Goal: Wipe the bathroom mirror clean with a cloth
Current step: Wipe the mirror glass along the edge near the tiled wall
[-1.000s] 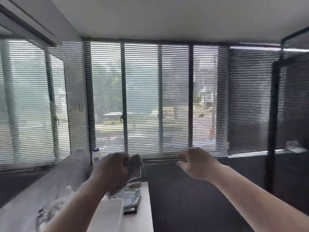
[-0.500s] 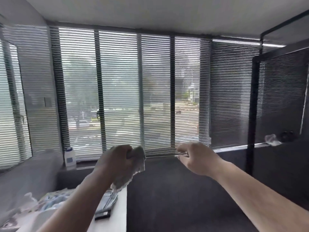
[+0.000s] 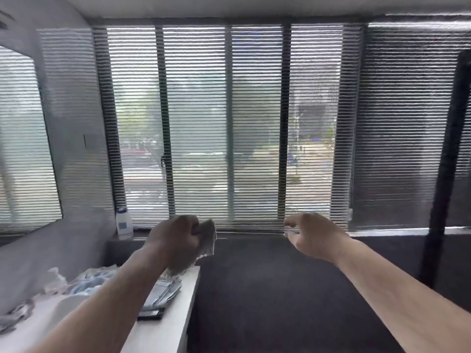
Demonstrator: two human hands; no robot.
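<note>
My left hand (image 3: 173,240) grips a crumpled grey cloth (image 3: 207,236), held out at chest height above the right end of the white counter (image 3: 165,324). My right hand (image 3: 312,236) floats beside it with fingers loosely bent and nothing in it. The mirror (image 3: 24,138) hangs on the left wall, seen at a steep angle and reflecting the window blinds. Both hands are well to the right of the mirror and apart from it.
Slatted blinds (image 3: 198,123) cover the windows straight ahead. A white bottle (image 3: 124,222) stands on the ledge at the corner. Folded cloths and a dark flat object (image 3: 153,313) lie on the counter. A dark post (image 3: 443,174) stands at the right over dark flooring (image 3: 280,301).
The view has swung left a little since half a second ago, bringing more of the mirror and counter into sight. Both hands keep their pose; the left still holds the cloth.
</note>
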